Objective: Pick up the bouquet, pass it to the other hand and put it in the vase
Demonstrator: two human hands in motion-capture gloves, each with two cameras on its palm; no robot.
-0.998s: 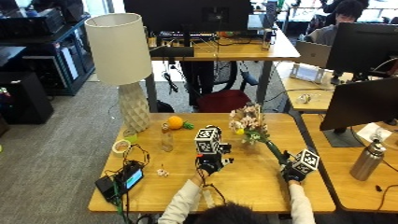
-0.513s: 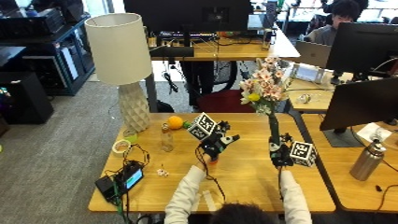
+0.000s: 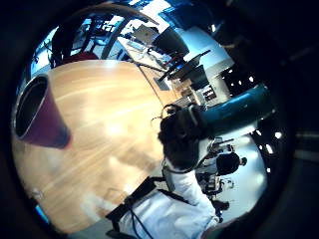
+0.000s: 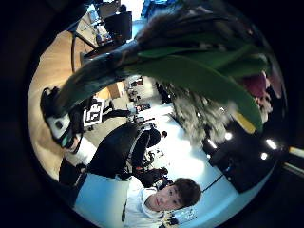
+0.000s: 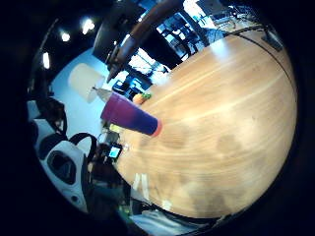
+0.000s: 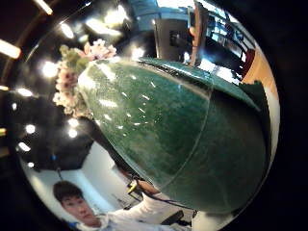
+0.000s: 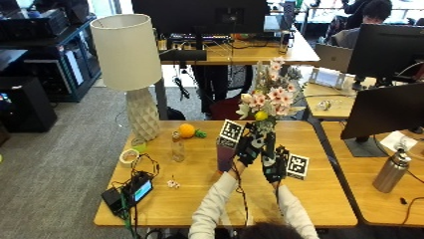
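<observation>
Bouquet (image 7: pixel 268 102) gripped upright by both hands; no readable writing.

Bouquet (image 7: pixel 268 102) of pink and white blossoms, green stems, upright above table; purple vase (image 7: pixel 224 155) standing just beside

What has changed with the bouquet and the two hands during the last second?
The bouquet rose from lying low over the table to upright, and shifted left toward the vase. The right hand keeps holding its stem. The left hand, apart before, has come up against the stem; whether it grips yet cannot be told. The vase, lamp and orange stayed in place.
</observation>
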